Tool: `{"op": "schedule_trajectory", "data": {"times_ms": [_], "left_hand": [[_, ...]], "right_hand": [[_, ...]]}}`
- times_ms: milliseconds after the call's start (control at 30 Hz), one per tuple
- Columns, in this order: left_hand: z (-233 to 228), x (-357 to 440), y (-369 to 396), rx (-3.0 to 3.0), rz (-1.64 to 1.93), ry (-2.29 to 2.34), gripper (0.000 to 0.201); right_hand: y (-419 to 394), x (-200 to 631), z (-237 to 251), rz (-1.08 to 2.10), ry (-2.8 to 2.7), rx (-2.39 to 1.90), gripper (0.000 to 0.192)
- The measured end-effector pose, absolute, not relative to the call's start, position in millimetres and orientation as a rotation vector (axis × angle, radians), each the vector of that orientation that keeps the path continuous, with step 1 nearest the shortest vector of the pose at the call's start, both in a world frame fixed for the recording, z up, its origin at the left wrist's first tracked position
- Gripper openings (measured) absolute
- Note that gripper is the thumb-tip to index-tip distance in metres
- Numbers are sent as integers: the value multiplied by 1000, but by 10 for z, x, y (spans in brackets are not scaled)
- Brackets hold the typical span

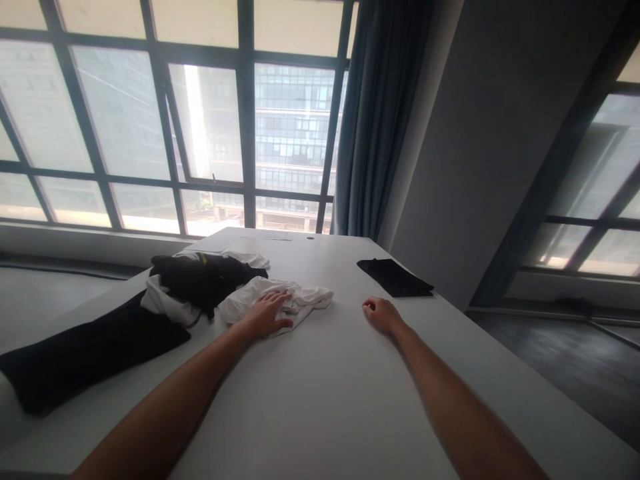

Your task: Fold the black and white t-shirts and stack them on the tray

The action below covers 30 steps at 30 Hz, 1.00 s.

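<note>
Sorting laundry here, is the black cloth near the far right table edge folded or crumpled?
Folded. The black cloth lies flat in a neat shape with straight edges, apart from the right hand.

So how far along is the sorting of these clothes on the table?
Looks done: one folded black garment lies flat on the white table, far right. In hand: the left hand rests flat on a crumpled white cloth; the right hand, loosely curled, rests on bare tabletop. Left: a heap of black and white clothes and a long black garment, both unfolded.

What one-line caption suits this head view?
Left hand rests on a crumpled white garment; right hand lies loosely curled on the white table.
</note>
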<state>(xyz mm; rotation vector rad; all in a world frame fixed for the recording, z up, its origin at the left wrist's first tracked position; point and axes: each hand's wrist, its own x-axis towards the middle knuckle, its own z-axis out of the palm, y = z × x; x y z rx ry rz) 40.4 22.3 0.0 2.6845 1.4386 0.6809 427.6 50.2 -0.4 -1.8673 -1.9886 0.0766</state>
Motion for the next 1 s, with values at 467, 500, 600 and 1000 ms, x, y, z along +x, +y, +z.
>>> {"op": "schedule_trajectory", "data": {"times_ms": [467,500,600,1000], "left_hand": [[16,426,187,2644,712,1455,59],[24,439,178,2638,722,1467,58],[47,485,165,2624,757,1502,52],[-26,454,262,2561,647,1502,47]], "right_hand": [[434,3829,-19,-70,-2138,-1804,25],[448,3774,-20,-84,-2163,-1796,26],[586,3576,3,-95,-2267,-1791,37],[823,3343,27,401,-2139,-1450,26]]}}
